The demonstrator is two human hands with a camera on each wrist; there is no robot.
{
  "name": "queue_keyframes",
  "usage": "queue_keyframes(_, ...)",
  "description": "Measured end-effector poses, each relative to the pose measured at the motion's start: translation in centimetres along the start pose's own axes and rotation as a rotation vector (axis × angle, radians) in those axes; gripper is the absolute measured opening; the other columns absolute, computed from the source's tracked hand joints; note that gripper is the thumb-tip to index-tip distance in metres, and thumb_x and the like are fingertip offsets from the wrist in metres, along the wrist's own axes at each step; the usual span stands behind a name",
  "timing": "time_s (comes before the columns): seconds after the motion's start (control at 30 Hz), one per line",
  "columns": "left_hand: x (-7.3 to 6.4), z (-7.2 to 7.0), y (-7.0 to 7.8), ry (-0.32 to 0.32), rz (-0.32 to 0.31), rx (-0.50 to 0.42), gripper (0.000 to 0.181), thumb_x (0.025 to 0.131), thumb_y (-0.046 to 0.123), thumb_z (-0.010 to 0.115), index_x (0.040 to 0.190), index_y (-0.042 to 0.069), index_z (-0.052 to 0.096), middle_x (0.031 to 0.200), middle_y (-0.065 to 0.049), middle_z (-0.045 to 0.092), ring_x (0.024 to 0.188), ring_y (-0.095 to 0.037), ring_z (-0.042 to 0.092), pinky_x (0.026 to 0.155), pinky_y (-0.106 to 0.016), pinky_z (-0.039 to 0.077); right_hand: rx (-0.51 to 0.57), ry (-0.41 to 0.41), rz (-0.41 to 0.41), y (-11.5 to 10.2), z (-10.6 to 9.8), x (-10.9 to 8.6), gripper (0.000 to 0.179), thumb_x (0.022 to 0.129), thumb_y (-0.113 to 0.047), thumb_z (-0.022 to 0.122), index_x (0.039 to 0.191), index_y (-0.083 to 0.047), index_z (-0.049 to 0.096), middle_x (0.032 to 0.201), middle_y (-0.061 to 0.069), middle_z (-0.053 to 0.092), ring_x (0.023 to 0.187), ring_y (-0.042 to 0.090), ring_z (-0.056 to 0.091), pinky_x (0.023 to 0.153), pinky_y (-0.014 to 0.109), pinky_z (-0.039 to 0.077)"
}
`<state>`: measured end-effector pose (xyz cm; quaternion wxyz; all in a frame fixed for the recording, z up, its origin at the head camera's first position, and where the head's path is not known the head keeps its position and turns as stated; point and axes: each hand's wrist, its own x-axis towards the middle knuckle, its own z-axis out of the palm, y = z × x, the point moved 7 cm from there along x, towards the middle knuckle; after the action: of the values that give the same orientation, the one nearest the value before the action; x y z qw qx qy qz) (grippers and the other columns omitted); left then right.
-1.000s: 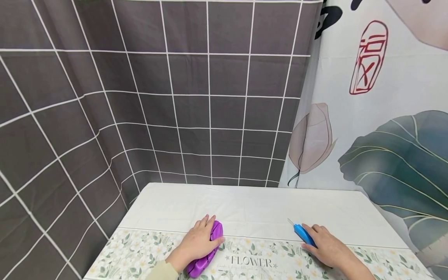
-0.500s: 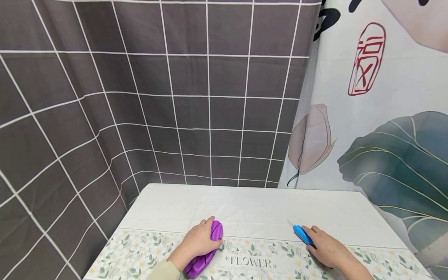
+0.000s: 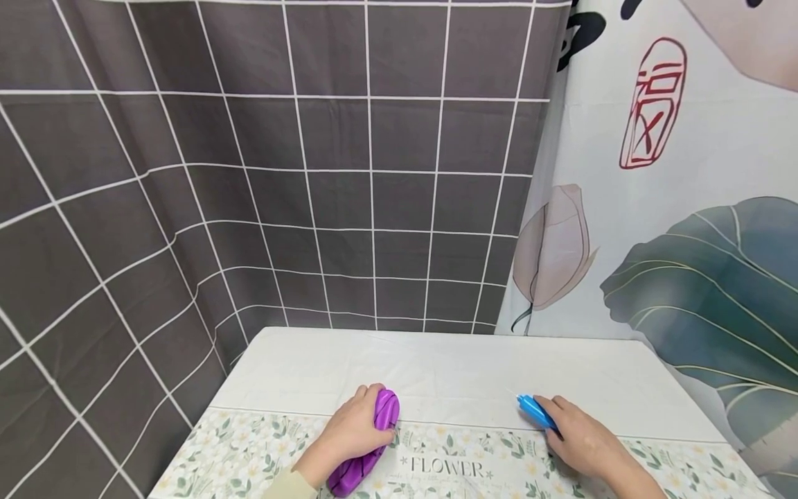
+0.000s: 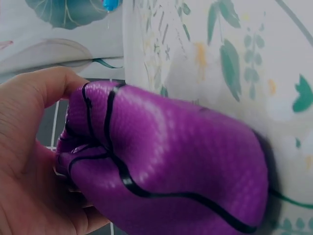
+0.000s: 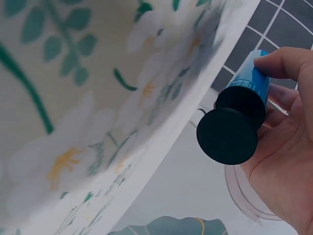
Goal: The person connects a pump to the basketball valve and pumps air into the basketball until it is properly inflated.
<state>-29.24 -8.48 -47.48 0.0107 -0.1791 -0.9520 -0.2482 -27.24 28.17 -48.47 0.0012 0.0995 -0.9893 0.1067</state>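
My left hand [image 3: 355, 426] grips a deflated purple ball [image 3: 387, 409], its thumb on the near side and its fingers over the far end. In the left wrist view the ball [image 4: 195, 147] is folded in on itself, with a pebbled skin and black seam lines. My right hand [image 3: 586, 443] holds a blue ball pump [image 3: 535, 412], whose tip points up and left. The needle shows only faintly in the head view. In the right wrist view the pump's round black handle end [image 5: 227, 137] faces the camera, with thumb and fingers around the blue barrel [image 5: 252, 73].
A table [image 3: 449, 374] carries a white cloth with a flower-print band and the printed word FLOWER [image 3: 446, 468]. Behind it hangs a dark grid-patterned curtain [image 3: 405, 201]. To the right hangs a pale cloth [image 3: 704, 277] with leaf and bud prints.
The left fingers have curled in around the ball's far end, and the ball has tilted slightly. My right hand has shifted and turned the pump a little to the left; its needle shows less now.
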Motion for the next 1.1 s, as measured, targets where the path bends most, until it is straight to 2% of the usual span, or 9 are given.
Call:
queue_keyframes(0.2, -0.1, -0.6, 0.4, 0.047, 0.016, -0.034, 0.080, 0.073, 0.033, 0.077, 0.142, 0.004, 0.048, 0.106, -0.005, 0.055, 0.082, -0.015, 0.055, 0.066, -0.031, 0.050, 0.014, 0.053, -0.019, -0.7, -0.9, -0.1, 0.056, 0.087, -0.016, 0.073, 0.139, -0.002, 0.057, 0.113, 0.010, 0.064, 0.101, 0.027, 0.066, 0.087, 0.054, 0.057)
queue_keyframes(0.4, -0.4, -1.3, 1.2, 0.087, 0.043, -0.084, 0.070, 0.075, 0.030, 0.076, 0.137, 0.010, 0.050, 0.110, -0.002, 0.056, 0.087, -0.015, 0.058, 0.068, -0.030, 0.051, 0.033, 0.091, -0.065, -1.7, -1.8, -0.3, 0.056, 0.086, -0.015, 0.074, 0.139, -0.005, 0.058, 0.109, 0.004, 0.063, 0.089, 0.014, 0.058, 0.077, 0.042, 0.058)
queue_keyframes(0.5, -0.5, -1.7, 1.7, 0.118, 0.064, -0.106, 0.063, 0.077, 0.031, 0.075, 0.133, 0.013, 0.052, 0.111, -0.001, 0.057, 0.088, -0.015, 0.059, 0.067, -0.029, 0.051, 0.028, 0.105, -0.084, -2.3, -2.3, -0.4, 0.056, 0.086, -0.015, 0.074, 0.139, -0.006, 0.058, 0.110, 0.003, 0.062, 0.087, 0.013, 0.056, 0.075, 0.040, 0.057)
queue_keyframes(0.67, -0.8, -2.4, 2.8, 0.164, 0.099, -0.127, 0.052, 0.083, 0.036, 0.075, 0.126, 0.016, 0.055, 0.110, 0.000, 0.059, 0.089, -0.015, 0.060, 0.068, -0.030, 0.052, 0.021, 0.142, -0.120, -3.6, -3.1, -0.8, 0.056, 0.087, -0.014, 0.073, 0.140, -0.008, 0.058, 0.114, 0.003, 0.063, 0.093, 0.016, 0.061, 0.078, 0.042, 0.059)
queue_keyframes(0.77, -0.9, -2.7, 3.5, 0.175, 0.118, -0.149, 0.049, 0.085, 0.039, 0.074, 0.124, 0.017, 0.056, 0.109, 0.001, 0.059, 0.088, -0.014, 0.060, 0.067, -0.029, 0.052, -0.001, 0.193, -0.165, -4.4, -3.8, -1.1, 0.055, 0.087, -0.012, 0.073, 0.140, -0.009, 0.058, 0.115, 0.003, 0.063, 0.099, 0.019, 0.064, 0.081, 0.043, 0.060)
queue_keyframes(0.93, -1.1, -2.9, 4.3, 0.188, 0.141, -0.181, 0.046, 0.087, 0.042, 0.074, 0.122, 0.018, 0.056, 0.108, 0.003, 0.057, 0.088, -0.012, 0.059, 0.066, -0.026, 0.051, -0.069, 0.327, -0.284, -6.0, -4.9, -1.7, 0.057, 0.084, -0.005, 0.077, 0.138, -0.009, 0.060, 0.115, 0.003, 0.063, 0.103, 0.021, 0.064, 0.086, 0.043, 0.060)
queue_keyframes(1.1, -1.4, -3.2, 5.2, 0.206, 0.177, -0.226, 0.043, 0.088, 0.042, 0.073, 0.121, 0.019, 0.056, 0.106, 0.004, 0.056, 0.087, -0.011, 0.059, 0.067, -0.025, 0.051, -0.138, 0.442, -0.400, -7.6, -5.8, -2.5, 0.074, 0.074, 0.004, 0.083, 0.142, -0.011, 0.058, 0.115, 0.003, 0.060, 0.102, 0.019, 0.062, 0.082, 0.038, 0.061)
